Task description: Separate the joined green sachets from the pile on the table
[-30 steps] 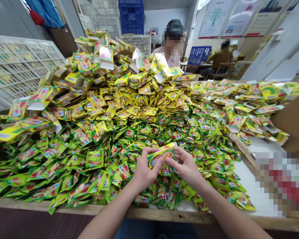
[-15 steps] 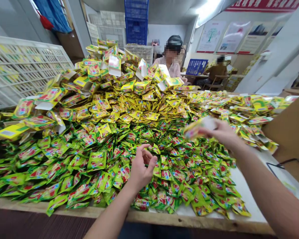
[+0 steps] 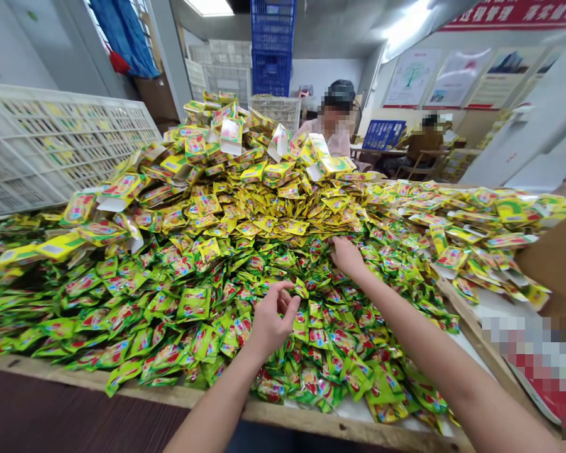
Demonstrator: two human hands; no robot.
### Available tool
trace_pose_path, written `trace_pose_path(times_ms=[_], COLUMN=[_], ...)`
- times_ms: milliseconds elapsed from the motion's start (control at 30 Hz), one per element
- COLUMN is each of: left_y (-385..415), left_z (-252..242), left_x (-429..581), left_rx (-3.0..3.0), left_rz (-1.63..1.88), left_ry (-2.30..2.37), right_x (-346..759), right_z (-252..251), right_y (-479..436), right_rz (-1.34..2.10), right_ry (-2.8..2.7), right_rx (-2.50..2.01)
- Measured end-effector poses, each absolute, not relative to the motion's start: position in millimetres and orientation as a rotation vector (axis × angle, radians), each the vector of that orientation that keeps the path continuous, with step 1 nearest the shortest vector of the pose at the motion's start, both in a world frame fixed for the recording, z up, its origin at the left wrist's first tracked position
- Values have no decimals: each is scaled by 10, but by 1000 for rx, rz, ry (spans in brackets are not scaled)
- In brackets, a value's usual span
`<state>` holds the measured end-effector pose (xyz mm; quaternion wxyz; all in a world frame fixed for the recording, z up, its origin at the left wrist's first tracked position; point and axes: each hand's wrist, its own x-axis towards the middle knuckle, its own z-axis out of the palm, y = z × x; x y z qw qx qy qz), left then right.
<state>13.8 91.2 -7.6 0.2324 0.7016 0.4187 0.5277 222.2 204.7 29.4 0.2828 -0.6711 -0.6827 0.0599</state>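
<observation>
A big heap of small green sachets [image 3: 193, 302] covers the table in front of me, with yellow sachets [image 3: 245, 214] further back. My left hand [image 3: 271, 318] hovers just above the green sachets, its fingers loosely curled and apart, with nothing in them. My right hand [image 3: 346, 255] reaches further out and rests on the heap where green meets yellow. Its fingertips are bent down among the sachets and mostly hidden by the back of the hand. Yellow-green cartons [image 3: 229, 135] are piled on top of the heap.
More flat cartons [image 3: 476, 220] lie at the right, beside a brown cardboard wall [image 3: 561, 258]. A white plastic crate [image 3: 42, 145] stands at the left. The wooden table edge [image 3: 283, 415] runs along the front. A person [image 3: 334, 123] sits across the table, and another sits further back.
Both hands held a yellow-green carton a second ago. The right hand carried it off to the right, and now reaches into the heap without it. The left hand stays hovering.
</observation>
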Motion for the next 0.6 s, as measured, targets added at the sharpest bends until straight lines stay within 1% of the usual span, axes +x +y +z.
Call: trace_pose_path(times_ms=[100,167,200,267,300,367,433,600], left_y=[1108,1365,1517,1819,1949,2133,2205,2071], left_z=[86,271,368,532,590,654,673,692], left_x=[52,-64,-128,-231,-261,-268,-231,-183], left_rx=[2006,2108,2178,2292,2307,2313,2315,2371], left_rz=[1572,1526,1419,1063,941,768,688,655], left_ry=[1306,1552,1706,2015,2084,2150,2168,2136], right_x=[2329,2431,2470,2508,2503,2454,2373,2210], right_z=[427,524,561,599,597,556,477,250], right_y=[2022,1920,1847,1668,1571,1380,1217,979], right_rz=[281,371,418,534,612,798,981,1255], right_ry=[-1787,-1730,-1688,-1581,-1522,-1398,-1274,-995], right_rx=[-1773,-1732,-1708,-1650,-1610,-1508,-1388,-1181])
